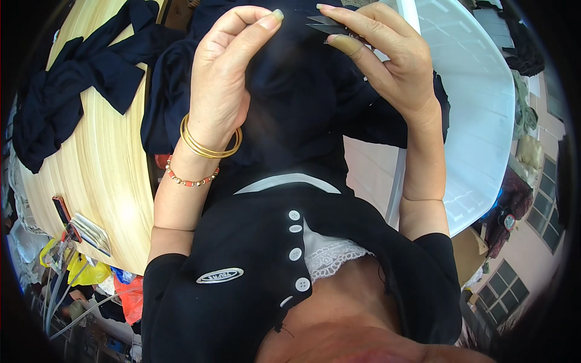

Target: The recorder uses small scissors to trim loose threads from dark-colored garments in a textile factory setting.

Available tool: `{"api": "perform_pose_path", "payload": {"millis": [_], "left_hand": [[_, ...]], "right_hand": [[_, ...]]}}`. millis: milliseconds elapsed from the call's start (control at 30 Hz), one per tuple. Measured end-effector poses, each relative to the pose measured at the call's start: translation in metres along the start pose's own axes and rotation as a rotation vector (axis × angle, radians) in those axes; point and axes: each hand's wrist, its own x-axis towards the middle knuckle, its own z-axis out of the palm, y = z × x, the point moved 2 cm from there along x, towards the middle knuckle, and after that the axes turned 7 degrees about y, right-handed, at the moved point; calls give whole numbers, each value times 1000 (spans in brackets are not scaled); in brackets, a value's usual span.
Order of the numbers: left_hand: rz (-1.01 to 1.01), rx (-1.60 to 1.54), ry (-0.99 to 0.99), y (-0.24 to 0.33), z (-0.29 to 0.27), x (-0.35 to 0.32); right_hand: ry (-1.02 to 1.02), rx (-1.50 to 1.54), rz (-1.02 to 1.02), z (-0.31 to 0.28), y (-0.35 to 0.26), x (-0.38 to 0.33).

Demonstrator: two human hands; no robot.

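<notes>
Lettering (pixel 219 276) marks an oval badge (pixel 220 276); left hand (pixel 225 63) presses fingertips (pixel 270 22) together, right hand (pixel 393 66) grips dark snips (pixel 327 28).

Wooden table (pixel 115 181), paned windows (pixel 502 292), pale wall (pixel 525 249)

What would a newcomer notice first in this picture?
Likely the right hand, near the top, holding dark snips pointed toward the left hand. Gold bangles circle the left wrist. A large white tub stands at right; dark cloth lies on the wooden table at left.
</notes>
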Motion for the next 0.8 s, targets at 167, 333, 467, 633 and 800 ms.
{"api": "perform_pose_path", "payload": {"millis": [167,333,467,633,800], "left_hand": [[-13,-10,17,0,1,-1],[-13,-32,-25,-2,0,1],[-23,-27,15,-2,-2,-1],[-46,20,-65,-8,2,-2],[-213,-38,-244,-3,9,-6]], "right_hand": [[-4,-17,3,0,-2,0],[232,180,-270,27,33,0],[19,57,12,3,2,1],[-73,258,400,5,21,-9],[80,454,549,-13,41,-19]]}}
